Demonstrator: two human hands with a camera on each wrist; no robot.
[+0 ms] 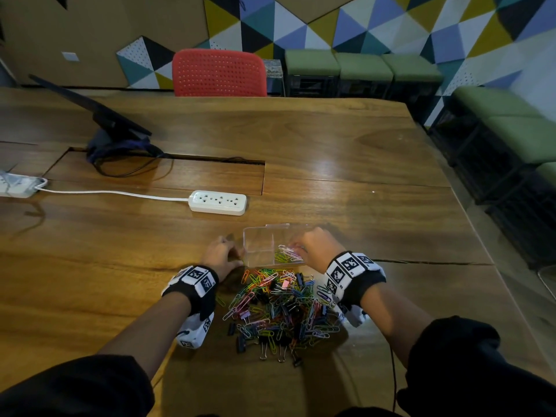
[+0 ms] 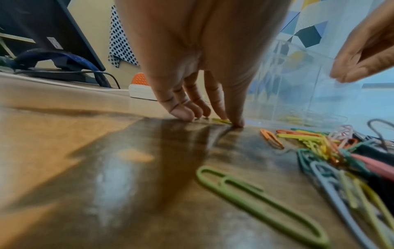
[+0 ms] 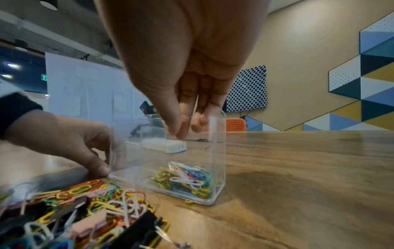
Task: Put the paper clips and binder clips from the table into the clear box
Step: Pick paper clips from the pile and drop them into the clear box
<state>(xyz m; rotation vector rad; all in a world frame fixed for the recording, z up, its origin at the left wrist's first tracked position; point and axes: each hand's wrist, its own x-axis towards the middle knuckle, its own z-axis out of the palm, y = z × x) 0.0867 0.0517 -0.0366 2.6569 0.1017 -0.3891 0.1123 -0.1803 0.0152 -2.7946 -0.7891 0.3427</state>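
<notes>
The clear box (image 1: 258, 231) stands open on the wooden table, with several coloured paper clips (image 3: 185, 176) in its right compartment. A heap of paper clips and binder clips (image 1: 279, 308) lies just in front of it. My right hand (image 3: 185, 129) hovers over the box's right compartment, fingers pointing down and close together, and I see nothing between them. At the box's near left corner my left hand (image 2: 213, 118) has its fingertips on the table, with thumb and forefinger pinching a yellow paper clip (image 2: 221, 120). A single green paper clip (image 2: 255, 198) lies apart from the heap.
A white power strip (image 1: 218, 202) lies behind the box, its cord running left to a second strip (image 1: 18, 185). A monitor stand with cables (image 1: 114, 136) is at the back left, and a red chair (image 1: 219, 73) beyond the far edge. The table's right edge (image 1: 469, 224) is close.
</notes>
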